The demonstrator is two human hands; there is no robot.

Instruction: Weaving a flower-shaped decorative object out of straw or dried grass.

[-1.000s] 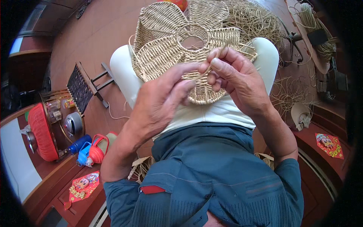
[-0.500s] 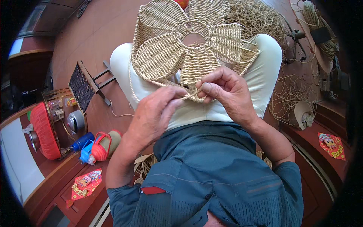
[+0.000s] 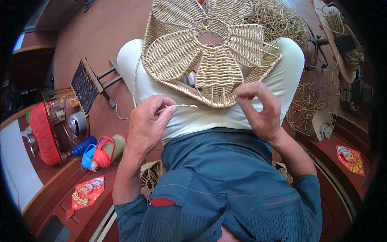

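A woven straw piece [image 3: 217, 68], shaped like a flower with petals around a round hole, lies across my white-trousered legs. A loose cord hangs from its left side. My left hand [image 3: 151, 119] pinches a short length of twisted straw cord [image 3: 187, 105] between thumb and fingers, below the piece's lower left edge; the free end points right. My right hand [image 3: 260, 111] is at the piece's lower right rim, thumb and index finger apart, with nothing visible between them; whether the index fingertip touches the rim I cannot tell.
A tangle of straw cord [image 3: 274, 26] lies behind the piece; more loops [image 3: 302, 105] are at right beside a board holding coiled rope [image 3: 344, 36]. At left are a black-webbed stool [image 3: 84, 84], a red-covered basin [image 3: 42, 135], a metal pot [image 3: 76, 124] and coloured flasks [image 3: 105, 151].
My hands have separated: the left moved left and down with the cord, the right let the cord go and spread thumb from index. The woven piece now lies with its lower rim uncovered.
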